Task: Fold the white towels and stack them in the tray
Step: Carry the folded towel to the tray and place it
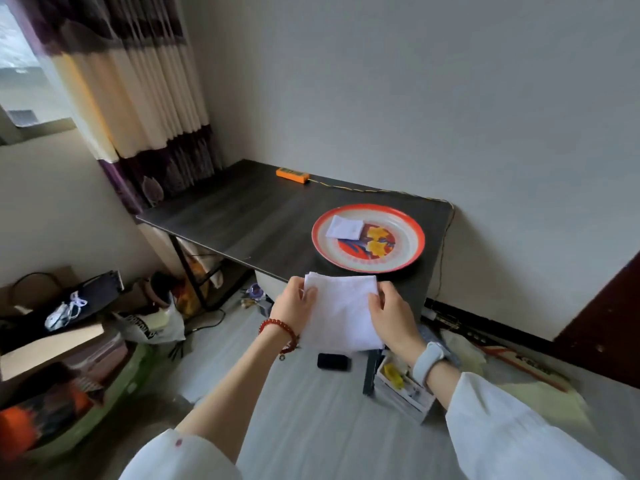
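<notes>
White cloth towel (341, 311) hung between both hands; the left hand (292, 306) and right hand (391, 315) each pinched a side, near the round red-rimmed tray (412, 252).

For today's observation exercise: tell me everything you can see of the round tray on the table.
The round tray has an orange-red rim, a pale inner band and a red centre painted with yellow flowers and blue strokes. It looks like glossy enamel or plastic. It lies flat near the right end of the dark table. One folded white towel rests inside it, on its far left part. Neither hand touches it.
</notes>
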Demonstrator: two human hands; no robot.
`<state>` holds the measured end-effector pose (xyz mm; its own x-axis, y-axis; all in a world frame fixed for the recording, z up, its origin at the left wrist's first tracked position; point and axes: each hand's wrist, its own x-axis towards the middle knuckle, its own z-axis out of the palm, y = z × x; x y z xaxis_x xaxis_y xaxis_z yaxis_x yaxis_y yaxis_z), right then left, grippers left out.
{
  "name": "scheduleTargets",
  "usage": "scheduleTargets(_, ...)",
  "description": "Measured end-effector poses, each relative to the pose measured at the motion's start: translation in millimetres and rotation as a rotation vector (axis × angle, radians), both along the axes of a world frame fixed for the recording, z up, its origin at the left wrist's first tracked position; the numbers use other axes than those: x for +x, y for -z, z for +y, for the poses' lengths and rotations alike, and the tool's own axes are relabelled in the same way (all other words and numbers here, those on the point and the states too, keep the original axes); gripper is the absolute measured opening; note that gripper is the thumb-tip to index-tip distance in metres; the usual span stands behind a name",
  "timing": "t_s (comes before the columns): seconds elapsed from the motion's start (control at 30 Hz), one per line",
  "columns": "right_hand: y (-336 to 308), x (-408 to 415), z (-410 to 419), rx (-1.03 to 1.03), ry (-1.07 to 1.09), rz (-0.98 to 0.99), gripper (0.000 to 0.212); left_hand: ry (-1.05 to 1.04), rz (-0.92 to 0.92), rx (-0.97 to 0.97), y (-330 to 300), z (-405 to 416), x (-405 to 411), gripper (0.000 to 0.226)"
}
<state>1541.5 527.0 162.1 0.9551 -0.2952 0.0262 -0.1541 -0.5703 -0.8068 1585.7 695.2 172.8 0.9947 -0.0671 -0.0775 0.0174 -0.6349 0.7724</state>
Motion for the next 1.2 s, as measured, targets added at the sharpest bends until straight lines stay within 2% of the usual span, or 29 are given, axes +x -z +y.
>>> scheduleTargets(0.13,11.8,104.0,-23.7,-0.007,0.057,-0.020,0.021,0.090,-0.013,0.027,10.0,-27.1,111.3,0.008)
scheduleTargets(0.2,24.1,159.7,-38.3,-0.018,0.068,-0.046,0.025,0.113,-0.016,0.036,20.1,-41.9,168.0,0.014)
scheduleTargets(0.37,73.0,297.2,-70.4,-0.032,0.114,-0.001,0.017,0.106,0.052,0.103,68.7,-78.2,311.0,0.025)
scheduleTargets(0.57,131.6,415.1,-98.7,-0.087,0.177,0.138,0.024,0.093,0.151,0.191,121.2,-115.0,430.5,0.030)
scheduleTargets(0.67,151.1,462.2,-110.5,-0.111,0.201,0.124,0.020,0.097,0.149,0.250,142.9,-129.4,481.6,0.031)
scheduleTargets(0.77,172.4,499.0,-117.8,-0.122,0.240,0.087,0.014,0.090,0.147,0.288,162.9,-144.0,520.8,0.028)
scheduleTargets(1.0,205.5,540.5,-129.0,-0.239,0.289,0.166,0.029,0.147,0.098,0.404,194.8,-163.5,564.9,0.025)
scheduleTargets(1.2,213.3,546.2,-131.1,-0.339,0.292,0.243,0.030,0.236,0.023,0.504,203.4,-166.8,573.0,0.031)
